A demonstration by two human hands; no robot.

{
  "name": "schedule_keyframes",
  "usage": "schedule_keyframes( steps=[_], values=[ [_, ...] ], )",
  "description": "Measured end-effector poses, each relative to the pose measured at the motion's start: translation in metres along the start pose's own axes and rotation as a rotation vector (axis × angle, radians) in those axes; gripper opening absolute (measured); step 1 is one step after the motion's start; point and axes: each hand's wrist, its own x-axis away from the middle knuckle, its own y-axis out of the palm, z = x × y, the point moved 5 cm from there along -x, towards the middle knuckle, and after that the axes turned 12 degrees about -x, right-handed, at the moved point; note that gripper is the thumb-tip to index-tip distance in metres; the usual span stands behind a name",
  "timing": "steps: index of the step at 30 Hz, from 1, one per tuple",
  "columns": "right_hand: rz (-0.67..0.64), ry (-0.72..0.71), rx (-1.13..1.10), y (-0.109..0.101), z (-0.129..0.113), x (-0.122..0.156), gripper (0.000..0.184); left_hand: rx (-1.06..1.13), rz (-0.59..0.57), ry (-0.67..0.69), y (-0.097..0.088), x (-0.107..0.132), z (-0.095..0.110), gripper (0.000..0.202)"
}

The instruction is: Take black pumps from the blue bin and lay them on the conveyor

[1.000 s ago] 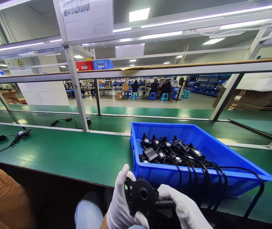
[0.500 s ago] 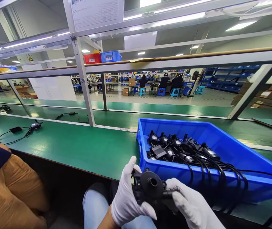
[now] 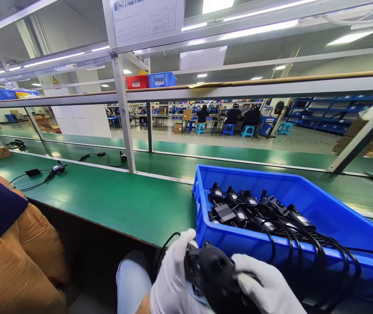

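Both my hands wear white gloves and hold one black plastic part low in front of me, over my lap. My left hand wraps its left side, thumb up against it. My right hand grips its right side, fingers curled over the stem. A black cable loops out from behind the part. Just beyond my hands stands a blue bin on the green belt, filled with several black parts with cables; some cables hang over its front wall.
The green conveyor belt runs left to right, with a black unit and its cable lying at the far left. A person's arm in an orange sleeve sits close at my left. Metal frame posts rise behind the belt.
The view has shifted a little left and down. My hands have turned the black part, so its round hole no longer faces me, and a cable loop now shows at its left.
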Motion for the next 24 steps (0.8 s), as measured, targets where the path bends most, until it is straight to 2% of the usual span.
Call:
schedule_keyframes(
  steps=[2, 4, 6, 7, 8, 9, 10, 13, 15, 17, 19, 21, 22, 24],
  values=[
    [0.052, 0.105, 0.001, 0.009, -0.001, -0.012, 0.076, 0.236, 0.022, -0.255, 0.01, -0.002, -0.002, 0.107],
    [-0.001, 0.161, -0.087, 0.021, -0.004, -0.024, 0.077, 0.476, 0.068, -0.523, 0.016, -0.006, -0.006, 0.085],
    [-0.023, 0.157, -0.144, 0.03, -0.008, -0.035, 0.075, 0.704, 0.117, -0.798, 0.018, -0.007, -0.012, 0.085],
    [-0.019, 0.148, -0.129, 0.034, -0.011, -0.04, 0.072, 0.794, 0.134, -0.891, 0.017, -0.006, -0.013, 0.092],
    [-0.014, 0.147, -0.092, 0.039, -0.013, -0.045, 0.067, 0.846, 0.159, -0.925, 0.014, -0.007, -0.012, 0.097],
    [-0.019, 0.155, -0.052, 0.046, -0.016, -0.048, 0.063, 0.843, 0.184, -0.891, 0.009, -0.008, -0.008, 0.098],
    [-0.037, 0.158, -0.032, 0.055, -0.02, -0.051, 0.062, 0.782, 0.209, -0.802, 0.0, -0.011, -0.001, 0.096],
    [-0.168, 0.091, -0.141, 0.087, -0.042, -0.058, 0.065, 0.444, 0.256, -0.474, -0.037, -0.017, 0.033, 0.079],
    [-0.269, 0.021, -0.263, 0.103, -0.065, -0.061, 0.053, 0.377, 0.209, -0.323, -0.065, -0.024, 0.052, 0.081],
    [-0.343, -0.047, -0.369, 0.111, -0.095, -0.067, 0.039, 0.475, 0.121, -0.23, -0.094, -0.034, 0.055, 0.09],
    [-0.398, -0.138, -0.486, 0.112, -0.135, -0.078, 0.039, 0.581, 0.053, -0.214, -0.119, -0.042, 0.036, 0.099],
    [-0.397, -0.235, -0.603, 0.109, -0.185, -0.094, 0.035, 0.636, -0.001, -0.266, -0.127, -0.041, 0.001, 0.095],
    [-0.353, -0.278, -0.619, 0.106, -0.211, -0.104, 0.038, 0.674, -0.047, -0.317, -0.122, -0.036, -0.018, 0.088],
    [-0.181, -0.364, -0.478, 0.097, -0.26, -0.123, 0.048, 0.704, -0.164, -0.4, -0.094, -0.019, -0.048, 0.083]
  ],
)
